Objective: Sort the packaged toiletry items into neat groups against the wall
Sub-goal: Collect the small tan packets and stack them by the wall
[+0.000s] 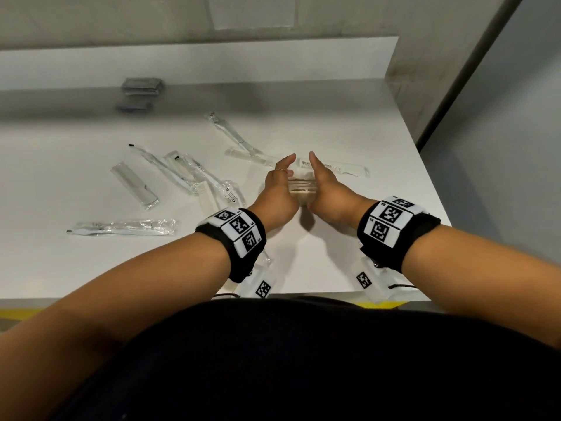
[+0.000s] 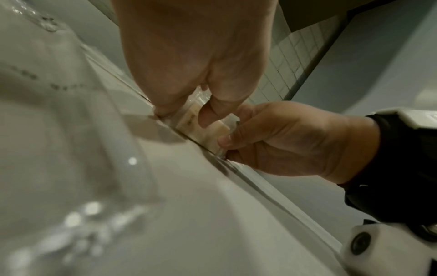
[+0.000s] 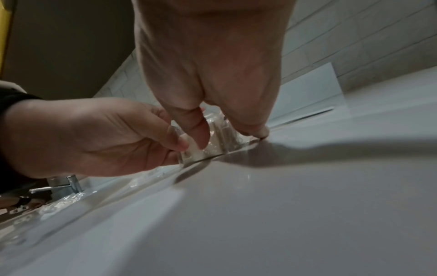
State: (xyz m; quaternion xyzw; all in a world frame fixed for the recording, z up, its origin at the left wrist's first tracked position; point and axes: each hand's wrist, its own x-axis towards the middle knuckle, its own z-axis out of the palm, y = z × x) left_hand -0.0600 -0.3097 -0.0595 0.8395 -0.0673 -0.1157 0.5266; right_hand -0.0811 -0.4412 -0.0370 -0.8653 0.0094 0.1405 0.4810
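Both hands meet at the middle of the white counter (image 1: 349,123) around a small stack of clear-wrapped beige packets (image 1: 301,190). My left hand (image 1: 280,186) grips the stack's left side, thumb raised. My right hand (image 1: 323,186) grips its right side. In the left wrist view the stack (image 2: 208,130) rests on the counter with the left thumb on it and the right hand (image 2: 283,142) curled round its end. The right wrist view shows the stack (image 3: 212,147) between the left hand (image 3: 94,136) and my right fingers (image 3: 201,130).
Wrapped combs (image 1: 133,185) (image 1: 334,169) and wrapped toothbrushes (image 1: 182,173) (image 1: 233,135) (image 1: 121,228) lie scattered left of and behind the hands. Two piles of grey packets (image 1: 142,86) sit by the back wall. The counter ends at the right (image 1: 431,189). A tap (image 3: 64,184) stands far left.
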